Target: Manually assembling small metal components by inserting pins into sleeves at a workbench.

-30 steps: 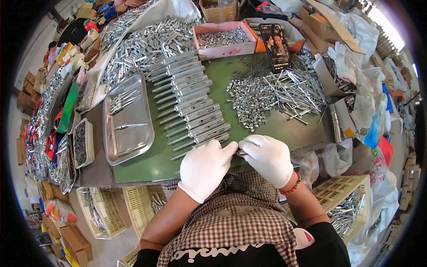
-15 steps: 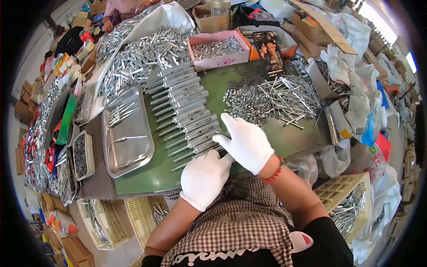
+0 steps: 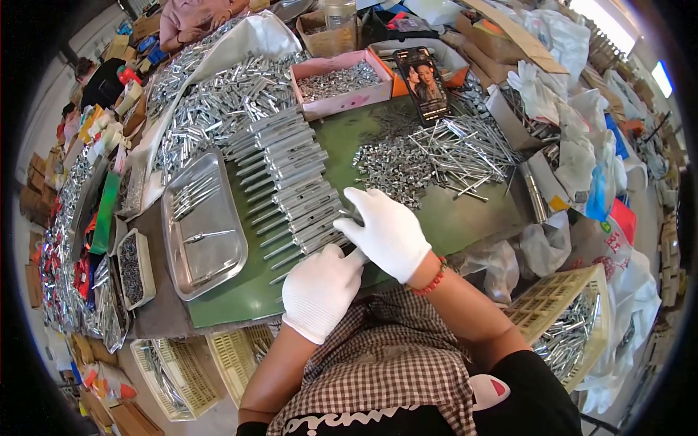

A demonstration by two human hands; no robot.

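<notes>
A slanting row of grey metal tubes with thin rods lies on the green work surface. At its near end, my left hand, in a white knit glove, is closed with its fingers curled under. My right hand, gloved alike, meets it from the right. Its thumb and forefinger reach toward the row's right edge, with a bit of grey metal between them; the other fingers are hidden. Both hands touch over a short pale piece, mostly covered. Beyond the right hand lie a heap of small metal sleeves and loose thin rods.
A steel tray with several pointed rods stands left. Behind are a big pile of metal tubes, a pink box of small parts and a propped phone. Plastic crates sit below the table. Another person is far left.
The whole view has shifted slightly, so the scene sits a little further left. My hands keep the same place against the row and each other.
</notes>
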